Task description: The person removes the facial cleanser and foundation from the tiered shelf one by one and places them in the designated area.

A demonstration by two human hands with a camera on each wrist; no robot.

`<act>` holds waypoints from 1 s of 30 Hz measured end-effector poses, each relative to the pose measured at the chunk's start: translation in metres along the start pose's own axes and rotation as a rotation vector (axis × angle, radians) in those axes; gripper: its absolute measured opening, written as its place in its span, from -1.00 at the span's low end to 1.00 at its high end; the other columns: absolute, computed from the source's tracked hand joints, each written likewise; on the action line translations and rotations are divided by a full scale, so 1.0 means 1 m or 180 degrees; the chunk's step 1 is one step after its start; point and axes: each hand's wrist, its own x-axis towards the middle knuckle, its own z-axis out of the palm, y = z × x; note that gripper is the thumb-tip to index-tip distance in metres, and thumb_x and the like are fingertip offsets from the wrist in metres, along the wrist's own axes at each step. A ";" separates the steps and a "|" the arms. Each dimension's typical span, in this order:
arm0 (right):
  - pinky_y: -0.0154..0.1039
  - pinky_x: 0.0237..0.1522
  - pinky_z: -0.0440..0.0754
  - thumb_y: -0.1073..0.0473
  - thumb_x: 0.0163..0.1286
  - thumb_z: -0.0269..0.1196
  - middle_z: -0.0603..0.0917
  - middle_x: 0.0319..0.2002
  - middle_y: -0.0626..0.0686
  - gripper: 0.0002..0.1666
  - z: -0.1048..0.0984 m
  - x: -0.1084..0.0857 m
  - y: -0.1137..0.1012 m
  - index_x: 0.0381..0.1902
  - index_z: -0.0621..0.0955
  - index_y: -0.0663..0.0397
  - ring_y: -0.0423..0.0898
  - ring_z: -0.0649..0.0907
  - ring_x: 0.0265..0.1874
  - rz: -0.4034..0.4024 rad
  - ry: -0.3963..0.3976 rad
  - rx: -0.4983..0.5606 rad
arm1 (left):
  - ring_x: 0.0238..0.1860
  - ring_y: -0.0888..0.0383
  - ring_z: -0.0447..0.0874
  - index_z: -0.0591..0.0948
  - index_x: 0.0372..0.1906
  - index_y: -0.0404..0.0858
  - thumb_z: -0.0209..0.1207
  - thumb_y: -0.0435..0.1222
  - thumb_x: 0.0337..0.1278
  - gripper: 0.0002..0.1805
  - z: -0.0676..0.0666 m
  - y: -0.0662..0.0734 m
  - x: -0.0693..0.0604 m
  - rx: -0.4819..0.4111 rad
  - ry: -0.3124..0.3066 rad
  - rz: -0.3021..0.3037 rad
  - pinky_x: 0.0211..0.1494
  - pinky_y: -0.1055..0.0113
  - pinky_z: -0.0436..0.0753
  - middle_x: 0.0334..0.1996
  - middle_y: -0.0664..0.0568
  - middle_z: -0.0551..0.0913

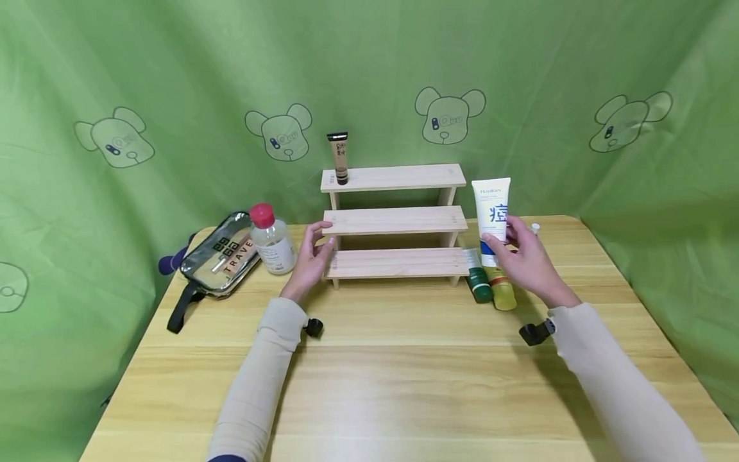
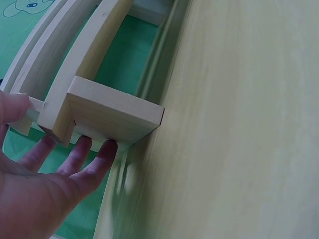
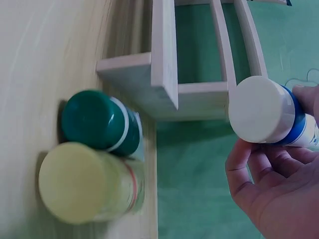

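Observation:
My right hand (image 1: pixel 528 256) holds a white squeeze tube (image 1: pixel 491 205) upright between thumb and fingers, its white cap and blue band (image 3: pixel 298 119) at the bottom. The tube is raised just right of a three-step wooden display rack (image 1: pixel 398 263). At the rack's left end my left hand (image 1: pixel 312 260) rests its fingertips, touching the side panel (image 2: pixel 114 122) of the lowest step; the thumb lies by a higher step. Below the raised tube, a green-capped tube (image 1: pixel 480 285) and a yellow tube (image 1: pixel 504 295) lie side by side on the table.
A small brown tube with a black end (image 1: pixel 340 157) stands on the top step at left. Left of the rack are a red-capped bottle (image 1: pixel 274 244) and a clear travel pouch (image 1: pixel 219 253). A small white-tipped item (image 1: pixel 535 228) shows behind my right hand. Green curtain (image 1: pixel 369 77) hangs behind the table.

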 end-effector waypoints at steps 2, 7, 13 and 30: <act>-0.61 -0.10 0.59 -0.23 0.73 0.11 0.50 0.49 0.44 -0.11 -0.002 -0.001 0.004 0.71 0.18 0.18 0.34 0.56 0.37 0.0040 0.0045 -0.0037 | 0.38 -0.26 0.60 0.39 0.50 0.14 0.06 -0.26 0.71 -0.55 -0.001 0.000 0.000 0.0011 0.0008 0.0002 0.40 -0.12 0.63 0.62 -0.16 0.39; -0.63 -0.08 0.54 -0.25 0.72 0.12 0.48 0.51 0.46 -0.07 -0.007 -0.003 0.014 0.71 0.16 0.22 0.34 0.54 0.38 0.0129 0.0157 -0.0083 | 0.37 -0.26 0.61 0.39 0.50 0.15 0.06 -0.25 0.71 -0.55 -0.001 0.000 0.000 0.0028 0.0025 0.0018 0.37 -0.11 0.63 0.62 -0.17 0.38; -0.68 -0.12 0.51 -0.23 0.73 0.11 0.47 0.49 0.50 -0.06 -0.014 -0.009 0.028 0.72 0.13 0.27 0.37 0.52 0.38 0.0203 0.0231 -0.0101 | 0.38 -0.26 0.61 0.39 0.50 0.13 0.07 -0.27 0.70 -0.55 0.000 0.000 0.000 0.0023 0.0019 0.0043 0.44 -0.16 0.62 0.59 -0.18 0.42; -0.63 -0.17 0.46 -0.26 0.72 0.10 0.48 0.41 0.54 -0.02 -0.025 -0.031 0.061 0.64 0.19 0.45 0.40 0.52 0.33 0.0456 0.0159 -0.0407 | 0.37 -0.23 0.61 0.38 0.50 0.15 0.06 -0.26 0.71 -0.54 0.002 -0.001 0.000 0.0068 0.0026 0.0009 0.45 -0.14 0.60 0.57 -0.17 0.43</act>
